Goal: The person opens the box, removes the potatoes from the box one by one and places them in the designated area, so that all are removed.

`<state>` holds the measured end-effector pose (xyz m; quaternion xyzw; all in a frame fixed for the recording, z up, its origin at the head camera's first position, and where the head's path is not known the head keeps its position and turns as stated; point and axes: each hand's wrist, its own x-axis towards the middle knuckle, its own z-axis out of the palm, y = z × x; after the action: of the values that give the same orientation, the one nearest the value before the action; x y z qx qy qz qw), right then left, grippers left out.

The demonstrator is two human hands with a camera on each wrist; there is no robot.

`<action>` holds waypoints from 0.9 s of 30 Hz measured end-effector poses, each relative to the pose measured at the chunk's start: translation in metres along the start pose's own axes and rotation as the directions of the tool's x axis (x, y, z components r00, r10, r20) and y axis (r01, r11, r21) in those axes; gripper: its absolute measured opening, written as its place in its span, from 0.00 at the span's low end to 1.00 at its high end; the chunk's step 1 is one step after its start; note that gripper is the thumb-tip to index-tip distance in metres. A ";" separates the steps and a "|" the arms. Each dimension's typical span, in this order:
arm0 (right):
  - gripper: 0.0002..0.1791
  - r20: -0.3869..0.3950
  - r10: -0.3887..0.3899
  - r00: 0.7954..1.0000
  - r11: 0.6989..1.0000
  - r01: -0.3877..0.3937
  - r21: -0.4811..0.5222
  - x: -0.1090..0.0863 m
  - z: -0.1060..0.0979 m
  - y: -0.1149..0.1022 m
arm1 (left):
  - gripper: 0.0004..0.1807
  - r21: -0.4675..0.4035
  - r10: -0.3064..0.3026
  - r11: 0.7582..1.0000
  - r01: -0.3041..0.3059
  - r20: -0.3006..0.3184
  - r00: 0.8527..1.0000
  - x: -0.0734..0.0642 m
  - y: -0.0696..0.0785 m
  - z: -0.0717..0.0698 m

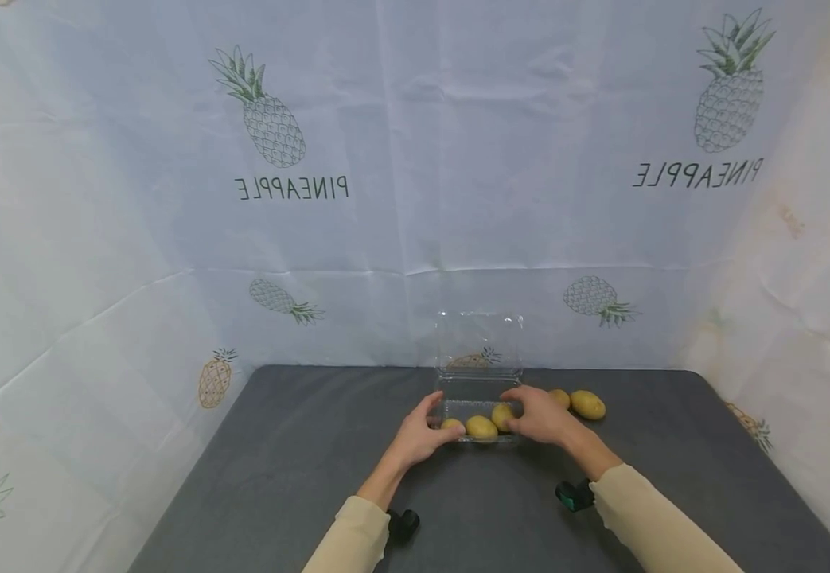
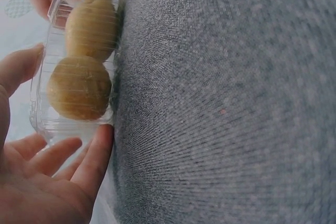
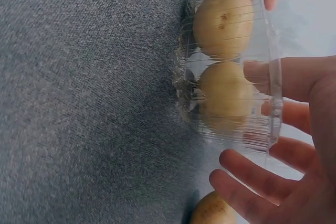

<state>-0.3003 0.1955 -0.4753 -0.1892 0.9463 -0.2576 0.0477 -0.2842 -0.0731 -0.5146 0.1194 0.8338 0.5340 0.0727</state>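
A clear plastic clamshell container (image 1: pixel 468 390) stands on the table with its lid raised at the back. Three potatoes show in its front part: one at the left (image 1: pixel 450 425), one in the middle (image 1: pixel 481 428) and one at the right (image 1: pixel 501 415). My left hand (image 1: pixel 417 436) holds the container's left front corner, thumb at the rim and fingers along the outer side. At the other end, my right hand (image 1: pixel 539 415) grips the right potato between thumb and forefinger. Its last two fingers (image 3: pixel 257 179) extend outside the container wall.
Two more potatoes lie on the dark grey table (image 1: pixel 300 461) just beyond my right hand, the nearer-right one (image 1: pixel 588 405) fully visible. A pale cloth (image 1: pixel 415 159) with pineapple prints hangs behind the table and along both sides.
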 end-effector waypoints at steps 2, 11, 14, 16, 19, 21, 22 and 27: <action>0.26 0.015 -0.003 1.000 1.000 0.003 0.013 0.000 0.001 0.002 | 0.47 0.004 0.000 1.000 0.000 -0.001 1.000 0.000 0.000 0.001; 0.28 0.039 -0.004 0.999 0.999 0.002 0.049 0.002 0.005 0.008 | 0.47 -0.003 0.000 1.000 0.000 0.007 1.000 -0.001 0.003 0.003; 0.27 0.040 0.000 0.999 0.999 -0.002 0.047 0.003 0.006 0.009 | 0.47 -0.001 -0.002 1.000 0.002 0.008 1.000 -0.002 0.003 0.004; 0.27 0.035 -0.007 0.999 0.999 0.006 0.044 0.003 0.006 0.009 | 0.47 -0.001 -0.004 1.000 0.004 0.007 1.000 -0.002 0.004 0.004; 0.26 0.016 -0.016 1.000 0.999 0.015 0.039 0.004 0.006 0.008 | 0.47 0.001 -0.010 1.000 0.010 0.000 1.000 -0.002 0.003 0.003; 0.26 0.002 -0.021 1.000 0.999 0.021 0.034 0.005 0.005 0.007 | 0.47 0.004 -0.014 1.000 0.014 -0.004 1.000 -0.001 0.003 0.002; 0.26 -0.004 -0.021 1.000 0.999 0.021 0.034 0.004 0.004 0.007 | 0.47 0.005 -0.016 1.000 0.016 -0.006 1.000 -0.001 0.003 0.002; 0.27 -0.033 -0.005 0.999 0.999 0.007 0.033 0.003 0.004 0.004 | 0.47 0.018 -0.016 1.000 0.016 -0.011 1.000 0.001 0.001 0.001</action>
<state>-0.3039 0.1957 -0.4808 -0.1870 0.9420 -0.2764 0.0346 -0.2847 -0.0720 -0.5140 0.1105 0.8399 0.5265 0.0713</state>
